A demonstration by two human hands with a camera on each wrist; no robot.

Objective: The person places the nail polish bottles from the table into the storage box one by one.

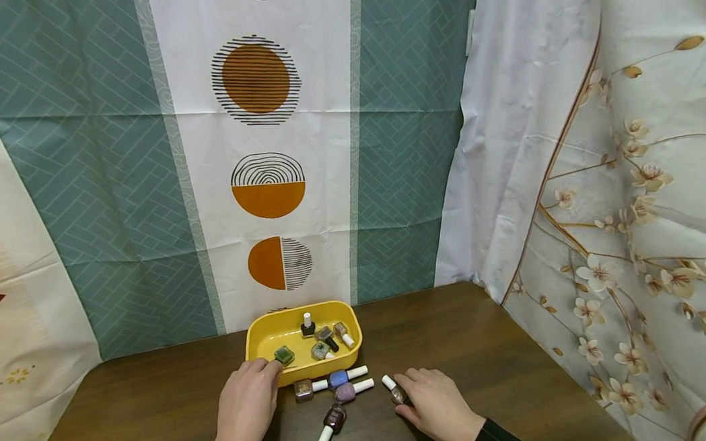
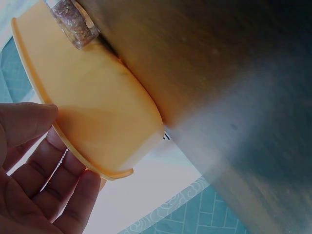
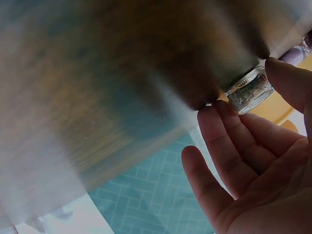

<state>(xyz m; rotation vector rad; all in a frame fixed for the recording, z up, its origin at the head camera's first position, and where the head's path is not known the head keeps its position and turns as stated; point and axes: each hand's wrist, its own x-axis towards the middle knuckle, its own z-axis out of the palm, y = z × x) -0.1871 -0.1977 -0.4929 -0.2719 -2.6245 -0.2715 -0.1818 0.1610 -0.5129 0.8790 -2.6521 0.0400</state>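
I have the right hand (image 1: pixel 434 404) gripping now, thumb on one side and fingers on the other, pinching a small glitter nail polish bottle (image 1: pixel 398 395). That bottle sits off the near right corner of the yellow tray (image 1: pixel 275 334), low over the surface (image 1: pixel 494 347); I can't tell if it's touching down. It's a stubby thing, white cap, gold-brown sparkle, tilted with its cap towards the tray. Over to my left hand (image 1: pixel 249 402), and that grip is on the tray's near left rim.

From the head I see five bottles inside the tray, including a green one (image 1: pixel 284 355) and an upright black one (image 1: pixel 308 328). Blue (image 1: pixel 338 378), lilac (image 1: pixel 344 392), brown glitter (image 1: pixel 303 391) and dark (image 1: pixel 335 418) bottles lie just in front of it. The right wrist gives me what the head can't: clear glass walls around dark, speckled contents, though its cap is hidden. And my left wrist shows thumb and fingers either side of the rim.
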